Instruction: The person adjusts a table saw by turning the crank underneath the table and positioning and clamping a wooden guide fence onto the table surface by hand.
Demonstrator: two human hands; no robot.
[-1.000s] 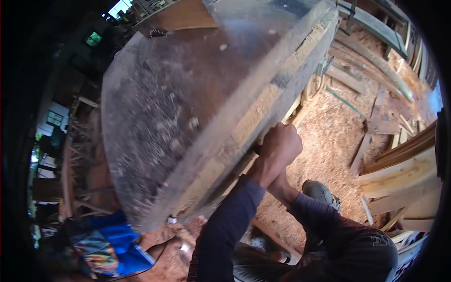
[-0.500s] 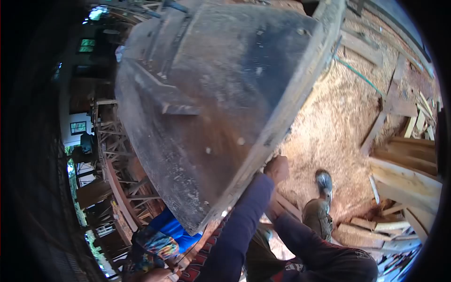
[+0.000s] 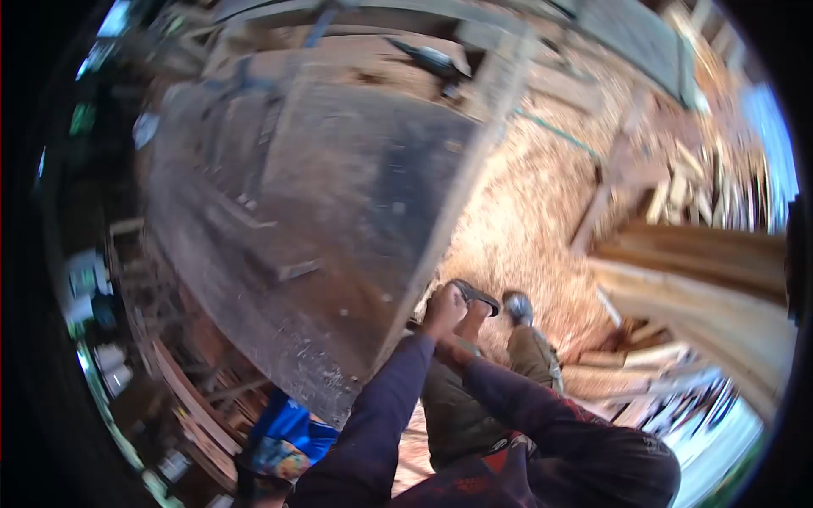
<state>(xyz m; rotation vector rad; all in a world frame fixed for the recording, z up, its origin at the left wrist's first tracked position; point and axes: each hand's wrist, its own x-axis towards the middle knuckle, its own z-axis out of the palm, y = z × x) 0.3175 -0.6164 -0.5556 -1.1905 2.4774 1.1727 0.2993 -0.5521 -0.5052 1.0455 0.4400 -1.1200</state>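
A large worn wooden panel (image 3: 339, 144) with dark stains and a thick edge fills the left and middle of the view. Beside its lower right edge my left hand (image 3: 443, 313) is closed on a dark, curved tool (image 3: 478, 295), whose kind is blurred. Close against it, my right hand (image 3: 474, 323) is closed at the same tool, its fingers partly hidden. Both hands are in front of my body, over the sawdust-covered floor.
Sawdust covers the ground (image 3: 500, 220). A black power tool (image 3: 430, 61) lies beyond the panel. Thick planks (image 3: 686, 296) and offcuts stand at right. A green cord (image 3: 559, 134) crosses the sawdust. At lower left is a person in blue clothing (image 3: 292, 427).
The view has turned, so the panel sits further left and lower. My hands have come away from under the panel's edge, and the dark tool now shows in them.
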